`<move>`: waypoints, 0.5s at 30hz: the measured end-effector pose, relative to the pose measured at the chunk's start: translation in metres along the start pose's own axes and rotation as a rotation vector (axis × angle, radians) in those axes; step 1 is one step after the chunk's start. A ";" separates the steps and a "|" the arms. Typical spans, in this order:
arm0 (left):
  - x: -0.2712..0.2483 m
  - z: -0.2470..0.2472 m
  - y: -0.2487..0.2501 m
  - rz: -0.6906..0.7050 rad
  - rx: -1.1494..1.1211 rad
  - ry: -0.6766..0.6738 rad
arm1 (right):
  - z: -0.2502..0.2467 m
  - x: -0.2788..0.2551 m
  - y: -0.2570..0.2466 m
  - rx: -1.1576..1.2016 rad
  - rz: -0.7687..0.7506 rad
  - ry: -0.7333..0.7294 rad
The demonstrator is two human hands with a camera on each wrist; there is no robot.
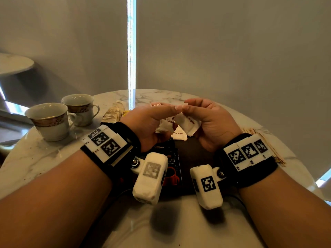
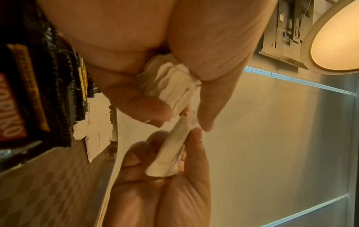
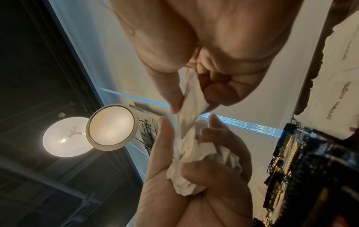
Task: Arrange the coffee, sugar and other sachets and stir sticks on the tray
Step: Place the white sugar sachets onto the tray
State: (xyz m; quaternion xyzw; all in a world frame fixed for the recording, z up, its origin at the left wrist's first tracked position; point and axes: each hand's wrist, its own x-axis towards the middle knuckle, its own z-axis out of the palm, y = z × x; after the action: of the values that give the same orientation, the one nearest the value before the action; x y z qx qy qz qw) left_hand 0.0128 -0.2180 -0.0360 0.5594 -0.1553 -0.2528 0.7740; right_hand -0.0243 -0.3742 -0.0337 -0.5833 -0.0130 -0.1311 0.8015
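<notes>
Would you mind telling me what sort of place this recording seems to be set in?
Probably a café or hotel lounge: a round marble table with two gold-rimmed teacups, brown sugar sachets held in both hands, and coffee sachets on a dark tray.

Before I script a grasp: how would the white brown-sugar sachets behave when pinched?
Probably floppy: the sachet in the right hand bends. The bunch in the left hand looks crumpled, so likely soft and light. Paper, probably not slippery.

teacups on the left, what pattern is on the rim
White teacups with a brown and gold ornamental band below the rim, clearest in the head view.
</notes>
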 end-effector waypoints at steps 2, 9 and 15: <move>0.000 0.001 0.000 0.013 0.003 0.046 | 0.000 0.000 0.000 0.009 -0.003 -0.001; 0.001 0.001 0.005 0.103 -0.139 0.118 | -0.006 -0.002 -0.001 -0.150 0.049 -0.011; 0.004 -0.001 0.002 0.078 -0.147 0.133 | -0.009 0.003 0.001 -0.139 0.062 0.055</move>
State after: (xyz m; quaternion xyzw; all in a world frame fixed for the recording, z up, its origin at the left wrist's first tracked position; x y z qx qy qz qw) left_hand 0.0177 -0.2187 -0.0343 0.5102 -0.1066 -0.1954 0.8308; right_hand -0.0219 -0.3827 -0.0373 -0.6336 0.0364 -0.1227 0.7630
